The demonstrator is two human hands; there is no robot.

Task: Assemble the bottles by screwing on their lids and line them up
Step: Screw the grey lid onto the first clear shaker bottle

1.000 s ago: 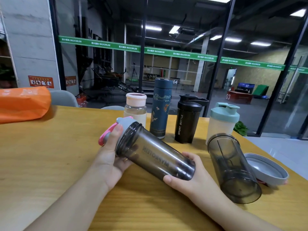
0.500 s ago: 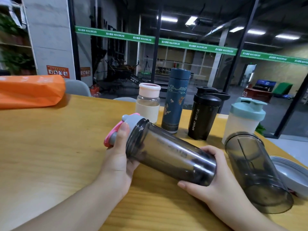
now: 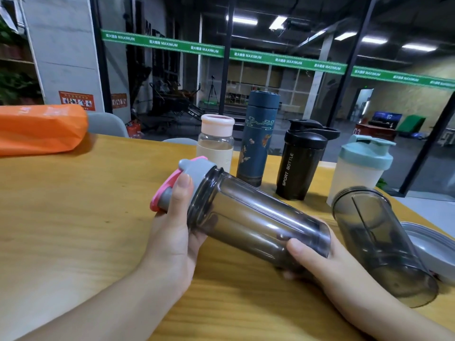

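Two hands held a smoky grey translucent plastic shaker bottle tilted on its side above the wooden counter. The left hand gripped the neck end, its thumb lying over the grey lid with a pink flip cap seated on the bottle's mouth, the other fingers curled beneath. The right hand clasped the base end, thumb on top and fingers wrapped under.

Behind the held bottle stood a row of four capped bottles: a clear glass bottle with a pale pink lid and cream sleeve, just right of it a tall dark blue patterned flask, then a black shaker marked SPORT BOTTLE, and furthest right a frosted white shaker with a pale teal lid.

Right of the held bottle, a second smoky grey translucent shaker bottle stood on the counter with no lid on. Beyond that one lay a grey round lid, partly hidden behind it. Far left of the held bottle, at the counter's back edge, rested an orange plastic bag.
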